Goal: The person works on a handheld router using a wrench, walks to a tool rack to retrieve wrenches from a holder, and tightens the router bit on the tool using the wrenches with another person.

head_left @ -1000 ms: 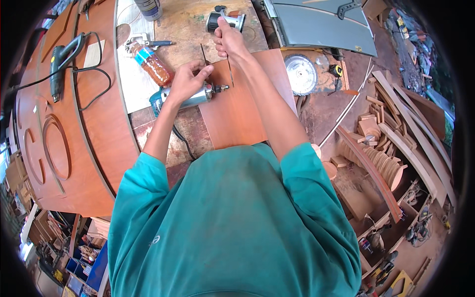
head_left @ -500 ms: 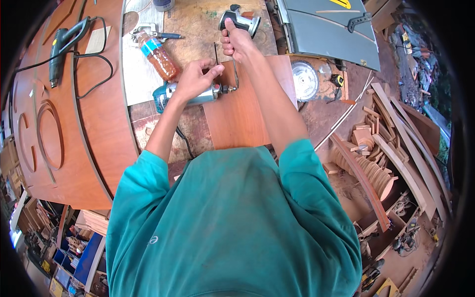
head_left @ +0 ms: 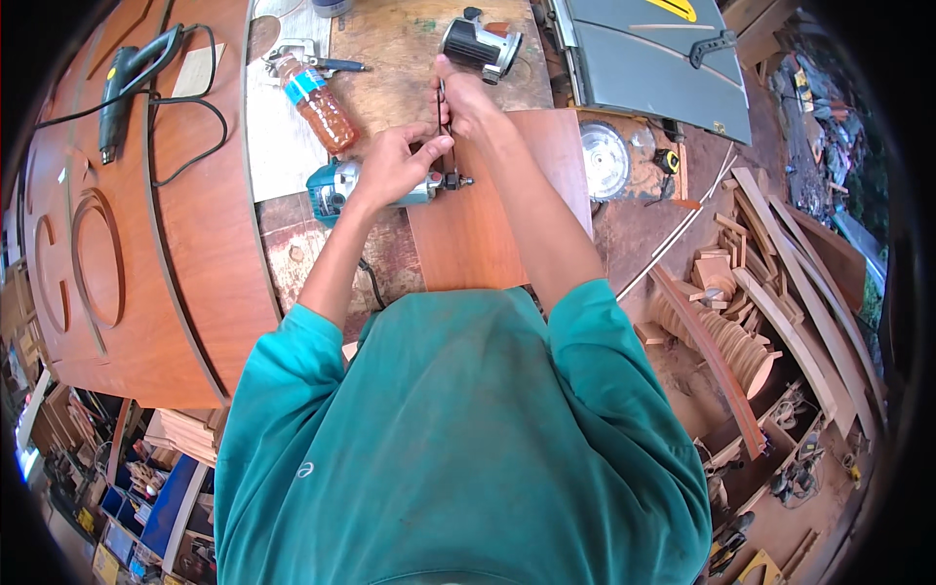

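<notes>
Brown board (head_left: 487, 234): lying flat on the worktop (head_left: 302, 258). Teal-and-silver power tool (head_left: 330, 190): lying sideways left of the board, poking its nose over the board's left part. Left hand (head_left: 398, 168): reaching across the power tool, pinching in its grip a slim dark rod (head_left: 441, 102) near the board's far left corner. Right hand (head_left: 466, 102): curling its grip closed around a second slim rod (head_left: 453, 156), at the board's far edge. Round silver disc (head_left: 604, 161): lying right of the board. Bottle, reddish-brown contents (head_left: 320, 109): lying left of and beyond the board. Black-and-silver cylindrical fitting (head_left: 483, 47): resting beyond the board.
</notes>
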### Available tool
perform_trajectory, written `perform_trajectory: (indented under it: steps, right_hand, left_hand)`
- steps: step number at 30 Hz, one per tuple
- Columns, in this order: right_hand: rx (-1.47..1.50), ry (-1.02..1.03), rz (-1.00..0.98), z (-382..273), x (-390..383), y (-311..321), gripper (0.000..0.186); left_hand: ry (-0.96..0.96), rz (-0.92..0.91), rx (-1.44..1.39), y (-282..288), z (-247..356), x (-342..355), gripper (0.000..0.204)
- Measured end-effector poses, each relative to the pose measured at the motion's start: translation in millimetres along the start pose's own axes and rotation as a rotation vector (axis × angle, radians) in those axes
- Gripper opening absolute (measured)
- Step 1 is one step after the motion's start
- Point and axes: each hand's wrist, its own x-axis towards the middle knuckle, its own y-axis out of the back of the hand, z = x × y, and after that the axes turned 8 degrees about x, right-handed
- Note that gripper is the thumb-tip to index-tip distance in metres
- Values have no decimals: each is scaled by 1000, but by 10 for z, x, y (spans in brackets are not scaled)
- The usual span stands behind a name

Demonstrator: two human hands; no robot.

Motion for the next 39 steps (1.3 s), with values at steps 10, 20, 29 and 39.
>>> perform_trajectory:
  steps: [10,20,29,39]
  right_hand:
    - [271,-18,-8,104,17,260,41]
    - [379,62,-330,3,-187,307,38]
    - [227,183,-160,-116,-268,169,27]
    - [307,-26,-259,43,-30,286,31]
  left_hand:
    - [-30,24,81,-9,-40,9,28]
    - [110,-21,-58,-29,23,-54,29]
    - [-17,12,46,-52,4,-29,26]
    - [28,-29,116,-80,-40,-7,25]
